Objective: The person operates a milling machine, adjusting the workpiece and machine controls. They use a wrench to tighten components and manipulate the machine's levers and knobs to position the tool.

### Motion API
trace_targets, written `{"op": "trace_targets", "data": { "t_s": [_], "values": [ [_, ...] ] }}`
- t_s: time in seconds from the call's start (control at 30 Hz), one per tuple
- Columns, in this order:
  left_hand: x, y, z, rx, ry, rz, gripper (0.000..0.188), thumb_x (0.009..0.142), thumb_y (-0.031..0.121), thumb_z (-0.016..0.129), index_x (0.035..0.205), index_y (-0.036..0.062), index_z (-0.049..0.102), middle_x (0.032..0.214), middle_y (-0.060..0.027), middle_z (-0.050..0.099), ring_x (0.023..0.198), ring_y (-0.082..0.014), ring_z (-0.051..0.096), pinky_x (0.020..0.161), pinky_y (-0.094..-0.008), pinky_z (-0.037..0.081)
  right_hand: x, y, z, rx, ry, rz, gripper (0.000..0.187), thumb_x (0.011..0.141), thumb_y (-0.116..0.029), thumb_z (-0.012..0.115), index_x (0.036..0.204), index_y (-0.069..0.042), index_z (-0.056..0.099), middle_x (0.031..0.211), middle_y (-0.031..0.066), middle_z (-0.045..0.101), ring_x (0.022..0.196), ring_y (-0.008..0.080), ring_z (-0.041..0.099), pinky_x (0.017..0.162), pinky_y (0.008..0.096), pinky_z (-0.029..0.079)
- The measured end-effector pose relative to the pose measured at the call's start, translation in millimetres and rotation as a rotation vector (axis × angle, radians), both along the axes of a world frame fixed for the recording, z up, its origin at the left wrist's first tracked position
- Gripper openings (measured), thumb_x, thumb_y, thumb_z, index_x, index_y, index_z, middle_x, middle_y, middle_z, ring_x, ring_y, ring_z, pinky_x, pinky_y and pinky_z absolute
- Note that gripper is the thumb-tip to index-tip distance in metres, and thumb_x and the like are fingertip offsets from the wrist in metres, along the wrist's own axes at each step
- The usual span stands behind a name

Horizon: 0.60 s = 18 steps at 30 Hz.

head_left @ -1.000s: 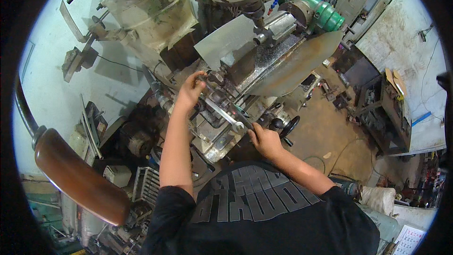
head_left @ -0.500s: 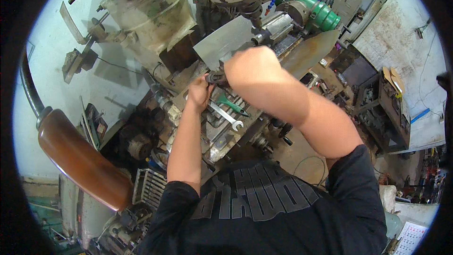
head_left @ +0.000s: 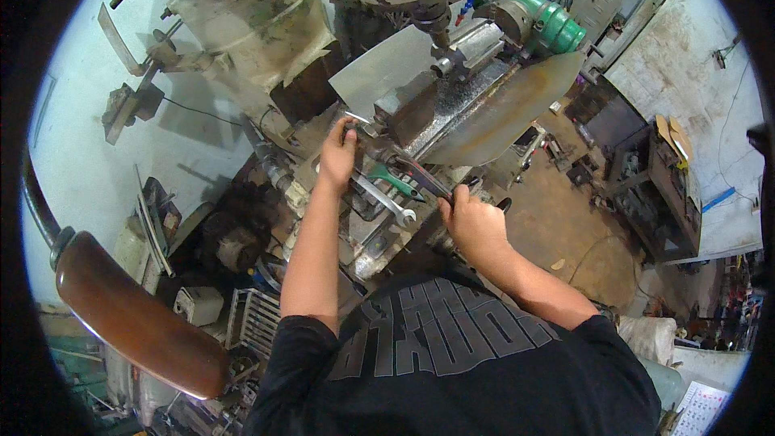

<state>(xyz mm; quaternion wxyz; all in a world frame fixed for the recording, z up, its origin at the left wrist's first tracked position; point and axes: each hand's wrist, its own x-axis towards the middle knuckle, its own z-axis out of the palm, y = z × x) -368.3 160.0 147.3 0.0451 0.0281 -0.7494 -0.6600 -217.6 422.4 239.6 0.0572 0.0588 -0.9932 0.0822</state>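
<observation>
My left hand [head_left: 337, 152] is closed at the near left corner of a dark machine vise [head_left: 410, 110]; a short bright metal piece shows beside its fingertips, but I cannot make out what the fingers hold. My right hand [head_left: 478, 224] is wrapped round the near end of a long metal handle [head_left: 428, 178]. The handle's rounded far end lies in front of the vise. Between my hands an open-end wrench [head_left: 384, 197] and a green-handled brush [head_left: 397, 183] rest on the machine table.
A milling machine head [head_left: 432, 16] hangs over the vise. Sheet-metal guards [head_left: 504, 117] flank the vise, and a green cylindrical unit [head_left: 542, 16] stands behind. At left are a brown padded arm [head_left: 137, 315] and a grey machine column [head_left: 254, 28]. A dark metal cabinet [head_left: 658, 194] stands at right.
My right hand has swung from over the vise back toward me and to the right, on the long handle. My left hand has moved slightly up, staying near the vise.
</observation>
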Motion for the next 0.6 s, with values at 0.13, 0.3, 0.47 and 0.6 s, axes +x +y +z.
{"op": "trace_targets", "data": {
  "t_s": [0.13,0.3,0.47,0.6],
  "values": [
    [1,-3,-4,-0.086,0.121,0.003,0.032,0.098,0.011,0.060,0.131,0.0077,0.058,0.106,-0.0036,0.062,0.091,-0.0117,0.054,0.087,-0.0271,0.045,-5,22,-55,-0.322,0.005,0.040,0.044,0.095,-0.044,0.060,0.092,0.000,0.055,0.065,0.0208,0.064,0.057,0.0404,0.066,0.054,0.0495,0.054],
    [-6,-11,-4,-0.141,0.246,-0.061,0.039,0.092,0.009,0.067,0.130,0.0066,0.057,0.118,-0.0038,0.058,0.098,-0.0147,0.054,0.092,-0.0287,0.045,-18,25,-127,-0.390,-0.056,0.061,0.047,0.097,-0.046,0.056,0.096,0.001,0.056,0.067,0.0251,0.064,0.064,0.0460,0.065,0.059,0.0537,0.053],
    [-13,-22,-2,-0.350,0.340,-0.143,0.036,0.095,0.005,0.062,0.130,0.0084,0.056,0.118,0.0003,0.056,0.095,-0.0103,0.051,0.088,-0.0258,0.044,-22,19,-149,-0.392,-0.146,0.010,0.046,0.098,-0.046,0.054,0.092,-0.001,0.058,0.070,0.0278,0.064,0.068,0.0471,0.065,0.062,0.0537,0.052],
    [-6,-27,-7,-0.238,0.300,-0.155,0.031,0.099,0.012,0.060,0.130,0.0091,0.055,0.110,0.0005,0.059,0.087,-0.0099,0.050,0.082,-0.0261,0.045,-5,17,-92,-0.488,-0.081,0.109,0.048,0.100,-0.044,0.054,0.084,0.001,0.057,0.067,0.0275,0.061,0.072,0.0484,0.063,0.065,0.0550,0.050]
  ]
}}
